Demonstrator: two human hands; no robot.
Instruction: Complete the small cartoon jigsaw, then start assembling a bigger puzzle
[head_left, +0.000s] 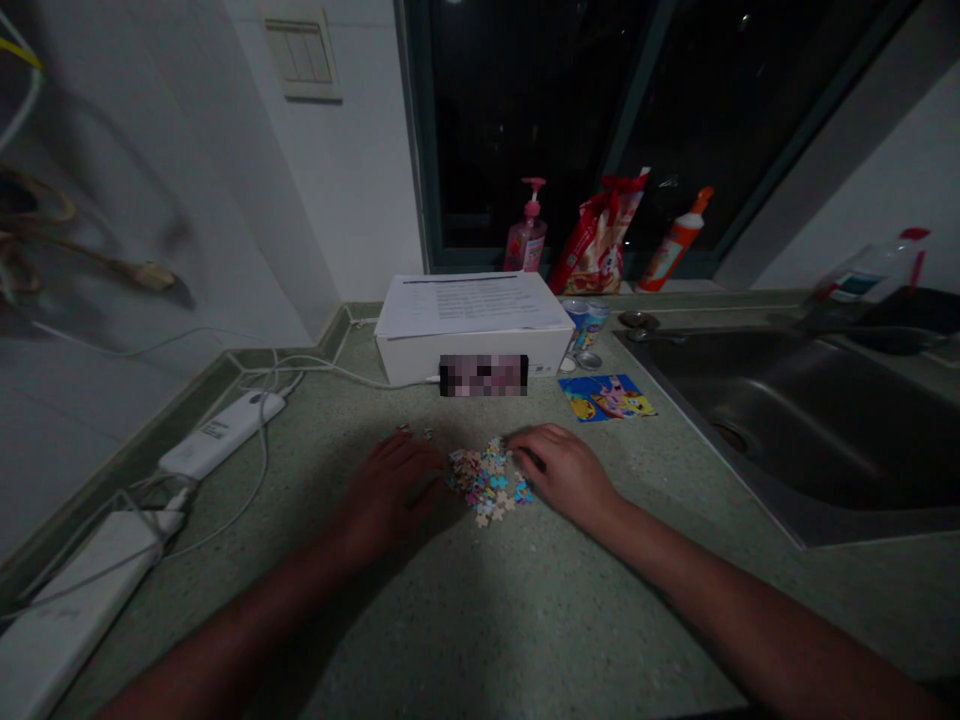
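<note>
A loose pile of small jigsaw puzzle pieces point(491, 485) lies on the counter between my two hands, some showing colours and others a plain tan side. My left hand point(394, 485) rests palm down at the pile's left, fingers stretched out and apart. Just beyond its fingertips are a couple of separate puzzle pieces point(428, 433). At the right edge of the pile, my right hand point(566, 470) has its fingers curved and its fingertips at the pieces, with a gap between thumb and forefinger. No piece can be made out in either hand. Behind the right hand lies a colourful cartoon picture card point(607, 397).
A white box point(472, 310) with printed paper on top stands behind, a blurred phone-like object point(484, 375) against its front. Cans point(589, 322) stand beside it. At the right is a metal sink point(810, 420); at the left, a power strip point(221, 430) with loose cables.
</note>
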